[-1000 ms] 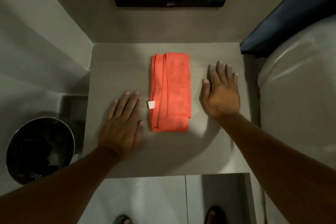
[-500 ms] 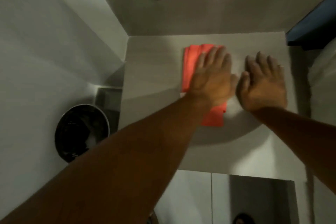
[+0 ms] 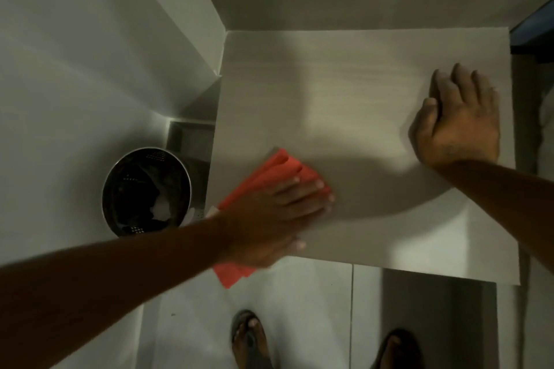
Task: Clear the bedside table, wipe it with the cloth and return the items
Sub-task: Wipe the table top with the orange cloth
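The cloth [image 3: 269, 186] has moved: half a second ago it lay near the middle of the tabletop [image 3: 344, 84] under the left hand [image 3: 269, 216], and now it has been dragged to the near-left corner, so that its near end hangs off the edge over the floor [image 3: 299, 308]. The right hand [image 3: 458, 126], which had been close beside the left, now rests well apart from it at the right edge, palm down.

The left hand's fingers [image 3: 311, 189] lie flat and spread on the cloth, pressing rather than gripping it; the thumb shows at the near edge. The right hand's fingers are loosely extended on the bare surface and hold nothing, likely steadying the person.

No items stand on the tabletop, so the clearing step looks done and the wiping is under way: this stroke has swept from the centre to the near-left corner. The far half and the right side probably remain to be covered. With part of the cloth already off the edge, a further pull the same way could let it slip down; a bin [image 3: 147, 192] stands on the floor just left of that corner. The items to return are out of view.
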{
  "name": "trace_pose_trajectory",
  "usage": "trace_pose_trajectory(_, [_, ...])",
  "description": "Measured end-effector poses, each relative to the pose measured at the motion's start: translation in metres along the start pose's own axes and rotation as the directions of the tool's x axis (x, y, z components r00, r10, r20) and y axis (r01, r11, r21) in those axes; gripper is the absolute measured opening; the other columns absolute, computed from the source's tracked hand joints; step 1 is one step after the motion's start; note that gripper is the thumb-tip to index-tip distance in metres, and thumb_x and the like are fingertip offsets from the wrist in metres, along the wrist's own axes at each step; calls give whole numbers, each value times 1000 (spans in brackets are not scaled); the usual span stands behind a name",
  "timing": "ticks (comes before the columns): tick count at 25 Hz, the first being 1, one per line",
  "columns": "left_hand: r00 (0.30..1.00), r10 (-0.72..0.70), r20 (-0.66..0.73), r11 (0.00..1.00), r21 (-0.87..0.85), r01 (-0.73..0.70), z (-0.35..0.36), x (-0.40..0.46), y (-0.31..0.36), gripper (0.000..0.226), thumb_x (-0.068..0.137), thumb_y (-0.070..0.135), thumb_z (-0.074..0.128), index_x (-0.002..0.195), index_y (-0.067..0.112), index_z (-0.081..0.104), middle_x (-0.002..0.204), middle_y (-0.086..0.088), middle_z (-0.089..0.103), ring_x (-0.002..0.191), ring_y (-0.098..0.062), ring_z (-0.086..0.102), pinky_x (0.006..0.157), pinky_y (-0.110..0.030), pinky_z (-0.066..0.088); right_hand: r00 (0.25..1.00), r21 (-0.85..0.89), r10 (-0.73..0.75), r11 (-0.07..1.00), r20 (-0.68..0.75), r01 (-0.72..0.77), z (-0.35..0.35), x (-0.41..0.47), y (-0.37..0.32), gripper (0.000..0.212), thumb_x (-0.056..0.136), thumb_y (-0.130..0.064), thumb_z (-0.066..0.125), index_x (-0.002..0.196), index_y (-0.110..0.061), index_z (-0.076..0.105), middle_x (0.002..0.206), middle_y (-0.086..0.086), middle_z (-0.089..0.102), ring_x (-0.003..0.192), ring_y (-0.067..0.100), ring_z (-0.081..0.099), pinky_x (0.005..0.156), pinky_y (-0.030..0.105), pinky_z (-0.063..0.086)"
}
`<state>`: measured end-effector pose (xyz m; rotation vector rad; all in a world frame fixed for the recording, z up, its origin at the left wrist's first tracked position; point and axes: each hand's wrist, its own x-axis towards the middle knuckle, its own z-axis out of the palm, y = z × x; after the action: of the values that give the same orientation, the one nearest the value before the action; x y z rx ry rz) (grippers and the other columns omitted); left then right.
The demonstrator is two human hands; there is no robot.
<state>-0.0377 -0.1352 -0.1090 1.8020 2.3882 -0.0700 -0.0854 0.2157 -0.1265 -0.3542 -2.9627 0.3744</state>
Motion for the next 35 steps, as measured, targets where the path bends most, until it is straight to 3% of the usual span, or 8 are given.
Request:
trace_pose_trajectory(4, [945, -254, -208, 823, -559, 98, -28, 24, -89, 52, 103, 37, 38, 149, 14, 40, 151, 19, 49, 144, -14, 41, 124, -33, 24, 1000, -15, -7, 1000, -5, 7, 2, 2, 0, 58, 100, -44, 28, 151, -16, 32, 160, 16, 31, 150, 36, 23, 121, 54, 17])
trace_pose_trajectory(6, [920, -353, -168, 924, -216, 315, -26, 43, -52, 58, 100, 29, 31, 151, 2, 29, 161, 2, 34, 151, -34, 30, 127, -46, 15, 1000, -4, -9, 1000, 3, 9, 1, 1, -1, 58, 100, -42, 29, 152, -16, 33, 161, 16, 31, 150, 36, 23, 122, 53, 17])
trace_pose_trajectory(10, [966, 260, -12, 964, -62, -260, -1, 30, 38, 61, 105, 45, 33, 156, 11, 29, 163, -16, 31, 154, -34, 20, 127, -54, 1, 1000, 0, -1, 1000, 1, 1, -1, 1, 0, 58, 100, -42, 29, 152, -15, 33, 161, 16, 31, 150, 36, 22, 122, 53, 17])
trace_pose_trajectory(13, [978, -208, -5, 975, -79, 207, -3, 37, -76, 69, 104, 44, 43, 159, 12, 19, 168, -17, 15, 157, -33, 9, 126, -55, 9, 1000, -1, -8, 1000, -6, 8, 1, 2, 3, 58, 100, -42, 29, 151, -16, 33, 160, 16, 32, 150, 37, 23, 122, 53, 17])
trace_pose_trajectory(15, [848, -504, 165, 855, -45, 517, -4, 27, -116, 76, 103, 48, 41, 161, 14, 5, 170, -15, 1, 158, -31, -3, 128, -50, 4, 1000, 4, -11, 1000, -12, 11, 0, 0, 0, 58, 100, -41, 30, 151, -15, 34, 160, 16, 32, 149, 37, 23, 122, 52, 17])
trace_pose_trajectory(22, [979, -204, -11, 975, -94, 202, 0, 6, 42, 75, 99, 56, 34, 159, 11, 23, 168, -11, 22, 157, -31, 10, 126, -50, 7, 997, 18, -36, 999, -73, 38, 2, -1, 3, 57, 99, -40, 31, 149, -15, 37, 157, 18, 37, 147, 37, 28, 121, 53, 21])
trace_pose_trajectory(29, [644, -764, -30, 645, -36, 764, -33, 56, -156, 83, 97, 63, 31, 156, 5, 27, 166, -15, 25, 155, -34, 17, 126, -46, 14, 992, -7, -38, 999, -118, 37, 9, 1, 6, 55, 99, -40, 31, 147, -15, 38, 153, 20, 41, 143, 38, 32, 118, 53, 25])
trace_pose_trajectory(35, [862, -506, 24, 839, -216, 499, -4, 11, 84, 85, 94, 69, 36, 158, 15, 26, 170, -8, 17, 157, -31, 9, 123, -54, 14, 998, -12, -7, 1000, -67, 6, 4, -1, 3, 57, 100, -42, 28, 149, -15, 35, 155, 19, 38, 146, 37, 29, 119, 53, 22])
